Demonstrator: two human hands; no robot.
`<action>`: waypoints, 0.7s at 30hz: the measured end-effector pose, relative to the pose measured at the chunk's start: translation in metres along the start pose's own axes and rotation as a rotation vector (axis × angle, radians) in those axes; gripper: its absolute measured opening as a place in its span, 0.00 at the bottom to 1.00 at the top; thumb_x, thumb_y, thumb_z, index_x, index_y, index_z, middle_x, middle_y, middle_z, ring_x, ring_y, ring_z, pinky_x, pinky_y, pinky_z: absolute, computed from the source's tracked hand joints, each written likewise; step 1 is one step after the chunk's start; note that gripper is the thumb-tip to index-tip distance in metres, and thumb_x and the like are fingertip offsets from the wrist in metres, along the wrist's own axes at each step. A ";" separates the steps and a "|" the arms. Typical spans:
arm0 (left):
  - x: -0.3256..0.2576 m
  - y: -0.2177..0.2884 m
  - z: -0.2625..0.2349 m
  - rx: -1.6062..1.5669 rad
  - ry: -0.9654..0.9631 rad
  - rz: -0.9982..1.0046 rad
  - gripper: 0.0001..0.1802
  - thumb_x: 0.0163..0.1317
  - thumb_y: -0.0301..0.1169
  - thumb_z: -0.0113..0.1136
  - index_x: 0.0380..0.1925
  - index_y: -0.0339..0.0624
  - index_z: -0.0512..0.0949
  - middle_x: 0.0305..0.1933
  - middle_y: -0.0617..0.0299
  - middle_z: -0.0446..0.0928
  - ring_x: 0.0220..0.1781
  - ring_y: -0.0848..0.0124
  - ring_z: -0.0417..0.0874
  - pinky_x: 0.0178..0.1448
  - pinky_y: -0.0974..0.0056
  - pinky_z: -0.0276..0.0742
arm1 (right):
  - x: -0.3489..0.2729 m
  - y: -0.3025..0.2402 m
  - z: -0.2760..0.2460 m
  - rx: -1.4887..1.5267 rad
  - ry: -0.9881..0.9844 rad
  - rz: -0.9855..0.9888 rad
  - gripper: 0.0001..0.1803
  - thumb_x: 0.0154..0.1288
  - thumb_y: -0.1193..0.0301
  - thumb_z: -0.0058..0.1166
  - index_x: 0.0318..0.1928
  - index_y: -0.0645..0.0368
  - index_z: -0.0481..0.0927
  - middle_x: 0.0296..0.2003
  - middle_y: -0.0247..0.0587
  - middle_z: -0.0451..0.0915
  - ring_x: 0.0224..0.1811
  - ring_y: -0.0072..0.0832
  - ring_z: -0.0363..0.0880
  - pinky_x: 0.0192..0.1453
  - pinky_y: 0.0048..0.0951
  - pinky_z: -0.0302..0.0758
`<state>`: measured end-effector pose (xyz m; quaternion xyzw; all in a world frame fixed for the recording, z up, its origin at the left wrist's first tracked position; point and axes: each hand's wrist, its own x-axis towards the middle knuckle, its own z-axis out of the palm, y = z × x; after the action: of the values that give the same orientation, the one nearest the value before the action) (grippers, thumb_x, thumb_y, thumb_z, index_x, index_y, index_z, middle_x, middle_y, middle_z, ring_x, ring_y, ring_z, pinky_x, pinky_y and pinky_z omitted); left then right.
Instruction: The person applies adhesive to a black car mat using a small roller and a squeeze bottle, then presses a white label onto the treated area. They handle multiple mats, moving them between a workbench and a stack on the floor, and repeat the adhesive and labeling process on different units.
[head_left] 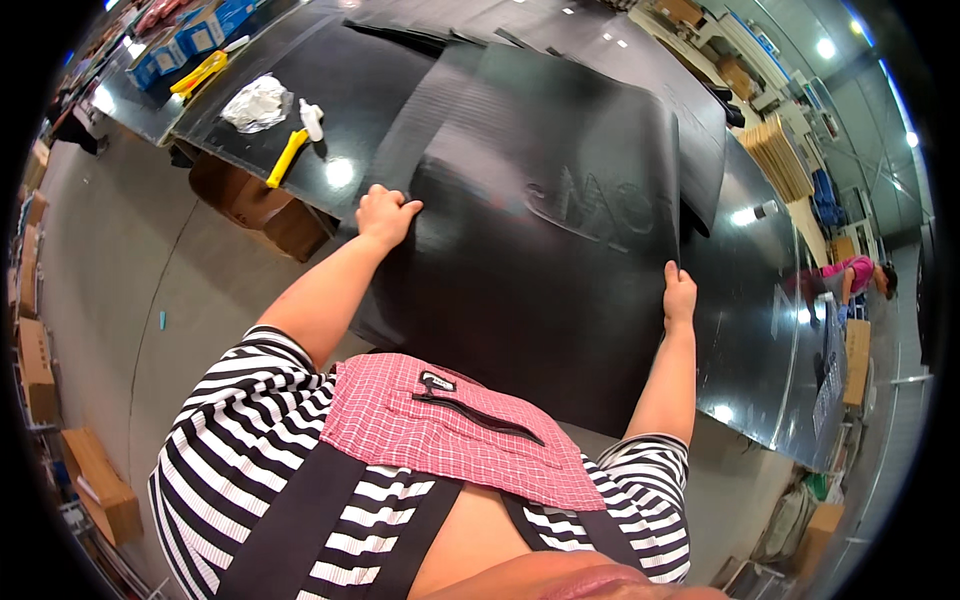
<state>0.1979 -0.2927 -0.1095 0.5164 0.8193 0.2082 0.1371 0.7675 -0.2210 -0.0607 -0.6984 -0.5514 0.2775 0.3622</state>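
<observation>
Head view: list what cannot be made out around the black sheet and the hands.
- Black sheet: its near edge is hidden by the pink checked apron.
- Left hand and right hand: palm sides are hidden.
- Yellow-handled tool: too small to identify.
- Raised marking on the sheet: too faint.

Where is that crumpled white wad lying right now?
In the head view, the crumpled white wad lies upper left on the black table, beside the yellow-handled tool, beyond the left hand.

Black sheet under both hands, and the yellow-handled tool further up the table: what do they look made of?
Black sheet: probably rubber or flexible plastic, matte with a soft sheen; it bends slightly and carries raised, moulded shapes. Yellow-handled tool: handle looks like glossy hard plastic; its working end is too small to judge.
</observation>
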 end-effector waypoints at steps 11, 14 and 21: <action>-0.011 0.033 0.005 0.080 -0.033 0.022 0.23 0.58 0.60 0.67 0.37 0.56 0.90 0.57 0.61 0.74 0.64 0.58 0.72 0.66 0.48 0.68 | -0.005 0.093 -0.003 -0.447 -0.002 0.241 0.27 0.78 0.49 0.49 0.50 0.64 0.82 0.49 0.52 0.86 0.55 0.48 0.84 0.61 0.45 0.77; -0.025 0.020 -0.013 0.228 0.026 -0.076 0.25 0.57 0.62 0.66 0.38 0.55 0.91 0.56 0.56 0.75 0.60 0.53 0.74 0.63 0.46 0.72 | -0.036 -0.027 0.050 -0.835 0.194 0.321 0.28 0.72 0.48 0.55 0.53 0.62 0.80 0.57 0.58 0.82 0.57 0.53 0.83 0.61 0.52 0.79; -0.016 0.029 0.010 0.021 0.013 0.075 0.20 0.56 0.56 0.71 0.35 0.54 0.89 0.53 0.60 0.75 0.58 0.56 0.74 0.62 0.49 0.69 | -0.029 -0.074 0.139 -0.760 -0.039 -0.585 0.47 0.69 0.49 0.59 0.81 0.48 0.54 0.82 0.43 0.48 0.85 0.43 0.42 0.85 0.56 0.35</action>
<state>0.2319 -0.2942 -0.1042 0.5469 0.8022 0.2081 0.1185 0.6089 -0.2118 -0.0816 -0.5915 -0.7939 -0.0439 0.1338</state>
